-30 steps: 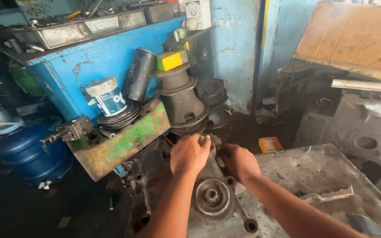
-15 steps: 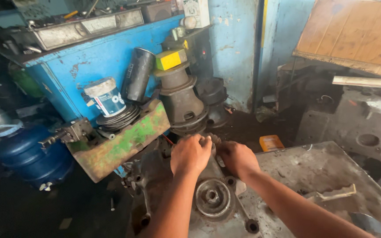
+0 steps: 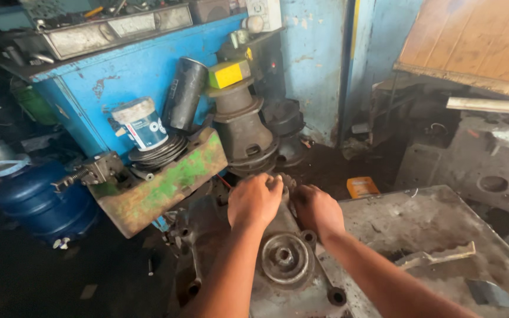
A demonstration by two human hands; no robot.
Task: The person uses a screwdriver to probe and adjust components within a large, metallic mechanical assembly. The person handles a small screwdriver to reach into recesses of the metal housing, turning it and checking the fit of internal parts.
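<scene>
Both hands sit on the far end of a grimy grey metal housing (image 3: pixel 248 282) that lies near the middle of the scene, at the left edge of a worn metal table (image 3: pixel 443 227). The housing is a cast piece, dull and oil-stained, with a round pulley (image 3: pixel 284 258) on its upper face, concentric rings around a central hub, and a thin arm ending in an eyelet at the near right. A lever with a small ring hangs off its left side.

The left hand (image 3: pixel 254 200) is curled over the far top edge of the housing, fingers bent down and closed on a dark part there; what exactly it grips is hidden under the fingers. The right hand (image 3: pixel 318 210) lies just beside it, fingers folded against the same dark part, its grasp also hidden.

Just beyond the hands stand stacked dark rubber mounts (image 3: pixel 243 132). To the left a green-painted plate (image 3: pixel 160 185) carries a white tin (image 3: pixel 142 125), with a blue drum (image 3: pixel 36 203) further left. An orange box (image 3: pixel 362 187) lies on the floor to the right.
</scene>
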